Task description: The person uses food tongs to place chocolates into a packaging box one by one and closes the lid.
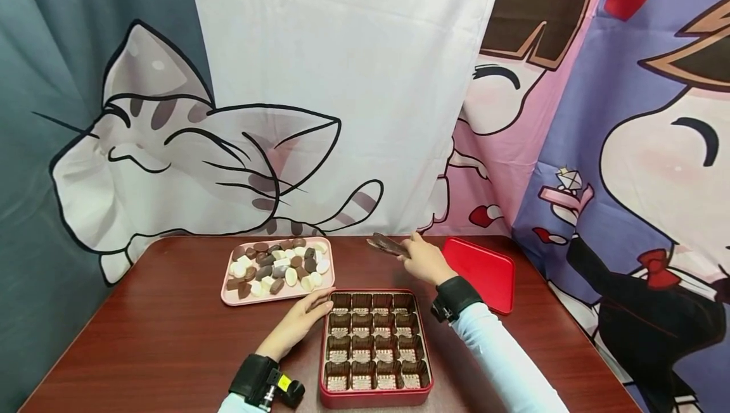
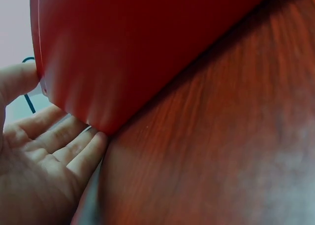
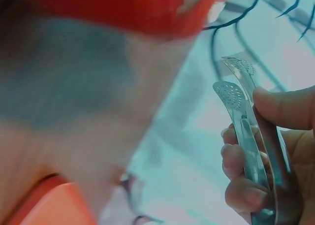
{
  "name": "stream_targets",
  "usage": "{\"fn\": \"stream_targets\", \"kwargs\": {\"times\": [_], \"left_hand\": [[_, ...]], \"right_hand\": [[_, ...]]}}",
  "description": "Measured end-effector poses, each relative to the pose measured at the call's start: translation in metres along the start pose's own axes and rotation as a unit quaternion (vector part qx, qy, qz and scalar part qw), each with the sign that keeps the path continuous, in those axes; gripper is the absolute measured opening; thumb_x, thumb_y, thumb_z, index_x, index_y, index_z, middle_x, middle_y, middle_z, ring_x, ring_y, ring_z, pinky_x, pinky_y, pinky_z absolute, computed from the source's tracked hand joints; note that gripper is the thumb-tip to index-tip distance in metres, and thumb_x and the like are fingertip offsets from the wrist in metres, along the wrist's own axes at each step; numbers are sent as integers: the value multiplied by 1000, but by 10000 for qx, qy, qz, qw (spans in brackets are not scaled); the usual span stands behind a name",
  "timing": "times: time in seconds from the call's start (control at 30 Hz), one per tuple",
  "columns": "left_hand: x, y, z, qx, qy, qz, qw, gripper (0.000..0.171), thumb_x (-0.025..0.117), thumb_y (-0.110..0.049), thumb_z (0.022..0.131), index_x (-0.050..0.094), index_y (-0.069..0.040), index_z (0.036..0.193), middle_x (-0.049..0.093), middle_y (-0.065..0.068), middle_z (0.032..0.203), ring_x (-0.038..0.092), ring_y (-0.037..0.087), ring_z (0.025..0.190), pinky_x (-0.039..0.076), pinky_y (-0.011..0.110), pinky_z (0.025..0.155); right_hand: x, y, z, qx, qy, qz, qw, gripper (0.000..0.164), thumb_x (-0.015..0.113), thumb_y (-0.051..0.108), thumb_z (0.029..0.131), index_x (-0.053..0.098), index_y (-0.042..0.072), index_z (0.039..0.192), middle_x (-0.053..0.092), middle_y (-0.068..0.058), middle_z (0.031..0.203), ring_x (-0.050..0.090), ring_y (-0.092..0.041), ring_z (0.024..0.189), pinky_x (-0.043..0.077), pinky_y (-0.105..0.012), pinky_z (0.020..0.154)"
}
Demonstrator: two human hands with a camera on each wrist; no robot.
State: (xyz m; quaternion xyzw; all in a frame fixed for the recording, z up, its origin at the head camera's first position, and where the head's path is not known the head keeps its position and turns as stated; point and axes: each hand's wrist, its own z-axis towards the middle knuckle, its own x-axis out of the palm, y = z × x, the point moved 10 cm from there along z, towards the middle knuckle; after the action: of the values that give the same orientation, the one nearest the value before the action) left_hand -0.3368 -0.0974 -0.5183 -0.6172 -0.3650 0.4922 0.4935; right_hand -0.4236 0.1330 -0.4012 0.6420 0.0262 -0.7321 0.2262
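Observation:
My right hand [image 1: 429,262] holds metal tongs [image 1: 389,245] above the back of the table. In the right wrist view the thumb and fingers are wrapped round the tongs [image 3: 256,151]. Their perforated tips stand slightly apart with nothing between them. My left hand [image 1: 301,321] touches the far left corner of a red box [image 1: 376,398]. The left wrist view shows nearly straight fingers against the box's red side wall [image 2: 128,52], with the thumb by its rim. A brown divided insert [image 1: 373,325] lines the box, and its compartments hold no pieces.
Behind my left hand, a pink tray [image 1: 239,301] carries many brown, white and dark chocolate-like pieces [image 1: 279,267]. A flat red lid or tray [image 1: 481,273] lies at the back right of the brown table [image 1: 148,337]. A printed curtain [image 1: 353,83] hangs behind the table.

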Motion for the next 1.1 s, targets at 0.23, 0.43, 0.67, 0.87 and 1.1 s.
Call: {"fn": "stream_targets", "kwargs": {"times": [0.23,0.43,0.67,0.87,1.1], "left_hand": [[0,3,0,-119,-88,39,9999,54,58,-28,103,48,-3,149,47,25,154,45,43,144,39,58,118],[0,4,0,-122,-209,-16,9997,53,60,-27,102,50,-2,148,51,23,152,46,41,143,39,58,117],[-3,6,0,-137,-315,49,9994,52,59,-26,101,51,-1,147,54,22,150,48,39,142,41,54,116],[-4,8,2,-120,-303,76,9994,55,58,-29,102,49,-1,149,47,21,157,38,40,149,33,56,122],[-3,8,2,-121,-283,87,9995,56,57,-29,102,47,0,149,49,20,155,40,38,149,33,52,122]], "right_hand": [[-16,59,11,-769,-167,-275,9965,27,69,23,94,72,5,114,59,-12,99,68,-33,87,57,-51,79],[-10,104,13,-1036,137,-352,9939,30,69,26,95,75,9,118,60,-7,98,67,-25,83,58,-45,78],[13,147,18,-1339,269,-884,9867,21,67,24,94,78,15,109,62,-4,95,69,-22,79,58,-39,72],[33,165,24,-1269,555,-1152,9836,11,66,21,91,75,14,89,67,-3,103,67,-19,75,56,-35,65],[52,173,28,-1100,766,-1227,9834,16,68,25,91,73,15,81,71,-5,115,69,-19,74,57,-35,64]]}}
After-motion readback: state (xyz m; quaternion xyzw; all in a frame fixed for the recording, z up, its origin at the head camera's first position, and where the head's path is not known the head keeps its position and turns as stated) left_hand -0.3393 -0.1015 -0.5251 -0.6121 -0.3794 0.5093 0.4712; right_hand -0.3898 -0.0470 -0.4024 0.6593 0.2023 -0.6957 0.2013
